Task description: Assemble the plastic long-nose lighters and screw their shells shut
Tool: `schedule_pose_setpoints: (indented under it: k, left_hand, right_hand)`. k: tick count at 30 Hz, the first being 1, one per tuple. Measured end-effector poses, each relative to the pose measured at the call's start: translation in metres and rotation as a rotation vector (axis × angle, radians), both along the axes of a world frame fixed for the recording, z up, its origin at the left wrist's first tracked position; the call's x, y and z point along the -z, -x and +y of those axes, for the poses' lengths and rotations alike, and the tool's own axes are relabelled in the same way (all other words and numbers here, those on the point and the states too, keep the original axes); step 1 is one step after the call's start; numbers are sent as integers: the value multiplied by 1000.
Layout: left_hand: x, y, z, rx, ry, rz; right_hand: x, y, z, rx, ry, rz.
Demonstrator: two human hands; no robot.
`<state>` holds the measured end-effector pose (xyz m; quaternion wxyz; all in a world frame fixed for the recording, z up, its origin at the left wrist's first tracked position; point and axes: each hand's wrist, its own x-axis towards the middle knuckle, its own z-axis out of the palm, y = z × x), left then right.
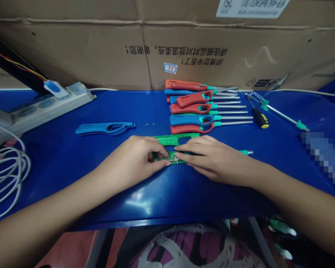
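An opened green gas lighter half (pixel 176 160) lies on the blue table with inner parts showing in it. My left hand (pixel 136 154) closes thumb and fingers on its left end. My right hand (pixel 220 160) presses its fingertips on the middle of the same half, and its palm hides much of the right side. From under the right wrist pokes a metal nozzle tip (pixel 250 152). Just behind lies a second green shell half (pixel 167 140), with the right hand partly over it. Further left is a blue lighter casing (pixel 100 128), near two tiny metal pins (pixel 150 124).
Red, blue and orange lighters (pixel 192 108) are stacked at the back. To their right lie a screwdriver (pixel 260 118) and a loose metal nozzle rod (pixel 284 116). A power strip (pixel 47 108) and coiled white cable (pixel 8 175) occupy the left. A cardboard box (pixel 86 56) stands behind.
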<state>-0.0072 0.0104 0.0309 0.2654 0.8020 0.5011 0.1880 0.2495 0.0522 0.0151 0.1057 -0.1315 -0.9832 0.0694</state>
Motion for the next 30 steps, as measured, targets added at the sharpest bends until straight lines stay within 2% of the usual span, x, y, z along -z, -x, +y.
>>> schedule_pose_setpoints:
  k: [6,14,17,25,30]
  left_hand:
    - [2,-1,-3,-11,12,-5]
    - [-10,-3,-11,-5,12,151]
    - [-10,-4,-12,13,-8,193]
    - [-5,1,-5,63,-38,126]
    - [-3,3,0,34,-13,95]
  right_hand:
    - [1,0,2,-11,25,48]
    - [0,-3,4,-37,-63,76]
    - [1,-3,3,-37,-122,24]
    - [-5,1,-12,-17,-258,-103]
    - [-5,0,-16,-17,-294,-152]
